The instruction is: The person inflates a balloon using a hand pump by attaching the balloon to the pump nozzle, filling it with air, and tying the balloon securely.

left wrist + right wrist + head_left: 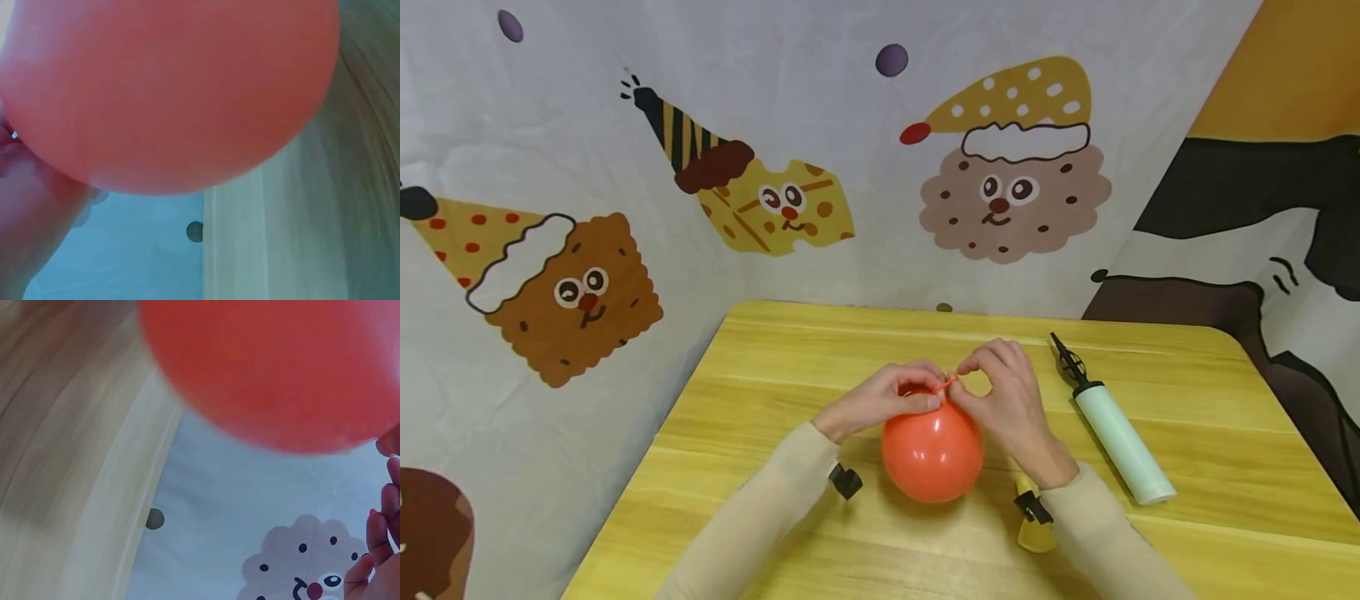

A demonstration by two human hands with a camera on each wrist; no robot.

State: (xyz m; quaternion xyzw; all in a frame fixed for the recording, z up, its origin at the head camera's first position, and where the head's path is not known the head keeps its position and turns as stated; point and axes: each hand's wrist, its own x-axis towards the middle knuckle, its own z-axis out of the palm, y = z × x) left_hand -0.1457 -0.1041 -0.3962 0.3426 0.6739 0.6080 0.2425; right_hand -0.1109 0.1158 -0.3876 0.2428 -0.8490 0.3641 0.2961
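Observation:
A round, inflated red balloon [932, 454] is held just over the table, its neck end pointing away from me. At the neck, my left hand [887, 396] pinches the balloon between thumb and fingers. My right hand [1009, 404] pinches the stretched tip of the neck, close beside the left fingertips. The balloon [169, 94] fills most of the left wrist view, with part of the left hand [37, 212] at the edge. In the right wrist view the balloon [281, 375] hides part of the right hand's work. Whether the neck is knotted I cannot tell.
A pale green hand pump [1123, 442] with a black nozzle lies on the wooden table [775, 350], right of my right hand. Under the right wrist is a partly hidden yellow thing [1036, 536]. A printed cloth [820, 100] hangs behind the table.

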